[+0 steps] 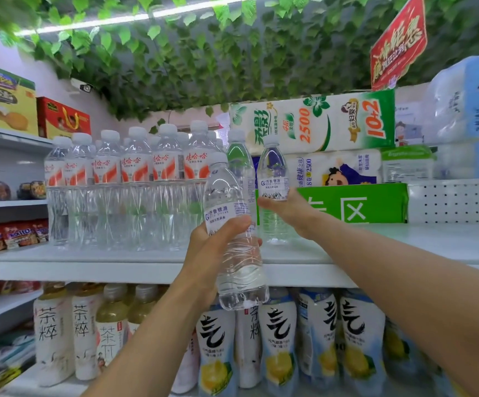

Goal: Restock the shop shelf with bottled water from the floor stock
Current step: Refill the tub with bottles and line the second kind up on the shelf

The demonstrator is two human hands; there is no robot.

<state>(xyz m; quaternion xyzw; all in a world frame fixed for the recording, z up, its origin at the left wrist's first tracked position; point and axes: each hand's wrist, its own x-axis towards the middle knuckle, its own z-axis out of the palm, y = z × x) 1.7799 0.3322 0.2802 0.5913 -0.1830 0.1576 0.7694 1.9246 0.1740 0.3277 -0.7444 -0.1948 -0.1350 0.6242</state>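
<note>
On the white shelf [118, 259], beside the red-labelled row [135, 173], the right hand [287, 210] grips a blue-labelled bottle [274, 173], seemingly just stood there. The left hand [212, 253] holds a second bottle [232, 239], tilted, before the shelf's edge, not yet placed. Floor stock is out of sight.

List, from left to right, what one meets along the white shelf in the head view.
red-label bottles → tilted bottle in the left hand → upright bottle in the right hand → green sign → pegboard

Shelf [421, 242] bare at right — red-label bottles [135, 179] crowd left, green sign [375, 202] behind
</note>
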